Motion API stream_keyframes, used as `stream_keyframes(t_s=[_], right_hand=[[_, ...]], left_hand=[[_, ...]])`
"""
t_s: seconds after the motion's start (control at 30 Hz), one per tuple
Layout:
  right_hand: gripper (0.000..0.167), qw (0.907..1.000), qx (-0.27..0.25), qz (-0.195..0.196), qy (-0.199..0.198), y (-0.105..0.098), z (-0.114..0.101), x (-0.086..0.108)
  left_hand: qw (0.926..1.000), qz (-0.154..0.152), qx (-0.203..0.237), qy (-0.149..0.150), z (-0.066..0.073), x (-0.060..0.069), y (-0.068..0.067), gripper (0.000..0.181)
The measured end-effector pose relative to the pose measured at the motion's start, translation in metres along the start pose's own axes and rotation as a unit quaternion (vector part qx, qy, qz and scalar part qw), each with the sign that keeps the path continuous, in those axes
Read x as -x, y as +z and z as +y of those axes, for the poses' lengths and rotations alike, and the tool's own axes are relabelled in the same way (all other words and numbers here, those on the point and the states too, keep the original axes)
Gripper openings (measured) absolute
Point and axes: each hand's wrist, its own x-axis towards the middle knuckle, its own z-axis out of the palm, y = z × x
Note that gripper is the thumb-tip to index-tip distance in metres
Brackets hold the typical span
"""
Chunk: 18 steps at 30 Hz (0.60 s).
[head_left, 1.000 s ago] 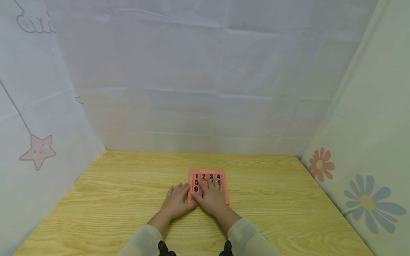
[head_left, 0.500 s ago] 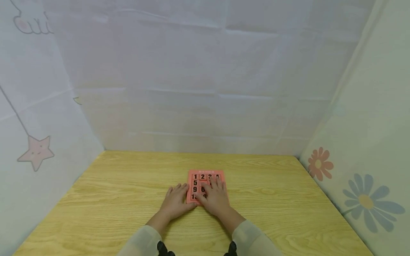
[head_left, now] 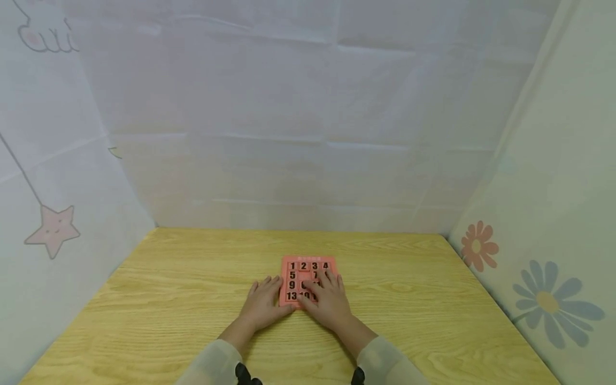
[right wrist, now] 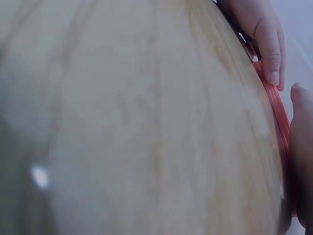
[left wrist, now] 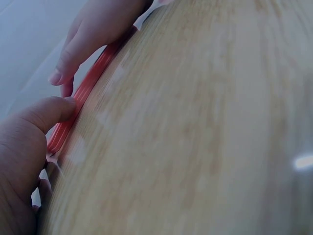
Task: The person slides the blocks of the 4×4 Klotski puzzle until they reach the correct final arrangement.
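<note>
A pink number slide puzzle lies flat on the table, its top rows reading 1, 2, 3, 4, then 5, a gap and 7. Lower down, 9 and 13 show on the left. My left hand holds the near left corner, fingers along the left side and thumb at the near edge; in the left wrist view that thumb meets the red puzzle edge. Over the lower right tiles lies my right hand, fingers extended and spread, hiding several numbers. Whether its fingertips press a tile cannot be told.
The wooden table surrounds the puzzle. Pale cloth walls stand behind it and at both sides; the left cloth carries a pink star, the right one printed flowers. Light sleeves cover both forearms.
My right hand has slid right and slightly toward me, uncovering 7, 13 and other lower tiles. Tile 6 now shows below the gap. The left hand stays at the corner.
</note>
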Motion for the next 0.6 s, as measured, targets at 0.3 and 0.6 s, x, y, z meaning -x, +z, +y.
stream_keyframes(t_s=[0.3,0.6], right_hand=[[0.05,0.9995,-0.022,0.016,-0.018,0.0,0.0028,0.0053],[0.048,0.9997,-0.01,0.016,-0.017,-0.0001,0.0028,0.0058]], left_hand=[[1.0,-0.004,-0.001,-0.002,-0.0013,-0.0007,0.0005,0.095],[1.0,-0.004,0.004,-0.002,-0.0023,-0.0012,0.0017,0.094]])
